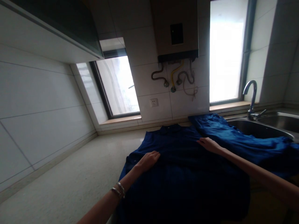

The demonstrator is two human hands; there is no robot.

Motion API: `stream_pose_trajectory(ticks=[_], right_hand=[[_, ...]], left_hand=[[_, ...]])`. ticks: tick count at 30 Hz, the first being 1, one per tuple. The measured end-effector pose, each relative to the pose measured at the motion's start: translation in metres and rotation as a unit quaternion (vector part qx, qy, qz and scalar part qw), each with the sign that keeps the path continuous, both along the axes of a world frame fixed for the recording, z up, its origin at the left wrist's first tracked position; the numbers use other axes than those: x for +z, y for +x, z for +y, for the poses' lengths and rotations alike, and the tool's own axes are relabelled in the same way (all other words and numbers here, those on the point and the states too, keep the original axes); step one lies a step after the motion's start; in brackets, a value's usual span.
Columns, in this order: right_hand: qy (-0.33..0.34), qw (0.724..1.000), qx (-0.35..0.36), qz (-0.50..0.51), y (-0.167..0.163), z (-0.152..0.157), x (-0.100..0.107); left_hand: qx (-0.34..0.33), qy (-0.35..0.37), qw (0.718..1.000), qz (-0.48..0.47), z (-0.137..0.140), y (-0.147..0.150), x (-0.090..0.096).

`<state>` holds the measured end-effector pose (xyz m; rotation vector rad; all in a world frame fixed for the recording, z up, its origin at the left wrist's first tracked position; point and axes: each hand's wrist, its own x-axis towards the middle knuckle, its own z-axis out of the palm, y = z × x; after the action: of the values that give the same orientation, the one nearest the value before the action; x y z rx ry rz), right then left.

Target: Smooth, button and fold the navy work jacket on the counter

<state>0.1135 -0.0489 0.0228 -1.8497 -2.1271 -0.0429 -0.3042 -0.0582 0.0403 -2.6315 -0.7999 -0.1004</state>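
A dark blue shirt (177, 177) lies spread on the countertop, its collar at the far side and its lower part over the near edge. My left hand (149, 159), below a wrist with bracelets, is closed on the left part of the cloth with its fingers curled. Farther right, my right hand (208, 144) pinches the fabric near the shirt's right side. More blue cloth (252, 143) lies bunched beyond that hand, up to the sink; whether it belongs to the same shirt I cannot tell.
A steel sink (289, 135) with a curved faucet (251, 93) stands at the right. Pale countertop (88, 168) stretches to the left wall. A water heater (176, 31) with pipes hangs above a wall socket (153, 102), between two windows. An upper cabinet (51, 28) juts out at upper left.
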Motion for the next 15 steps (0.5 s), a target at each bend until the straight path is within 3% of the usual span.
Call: stream_pose_trajectory(ticks=[6, 9, 11, 15], right_hand=[[0.036, 0.998, -0.028, -0.044, 0.006, -0.008, -0.007], [0.110, 0.993, -0.006, -0.045, 0.005, -0.030, 0.004], [0.143, 0.988, 0.042, -0.038, 0.004, -0.053, 0.015], [0.110, 0.973, 0.194, -0.059, 0.005, -0.109, 0.024]], left_hand=[[0.000, 0.006, 1.000, 0.027, -0.012, 0.003, -0.002], [0.013, -0.036, 0.999, -0.016, -0.013, -0.004, 0.002], [0.022, -0.068, 0.996, -0.053, -0.010, -0.015, 0.005], [0.077, -0.103, 0.986, -0.107, 0.007, -0.048, 0.010]])
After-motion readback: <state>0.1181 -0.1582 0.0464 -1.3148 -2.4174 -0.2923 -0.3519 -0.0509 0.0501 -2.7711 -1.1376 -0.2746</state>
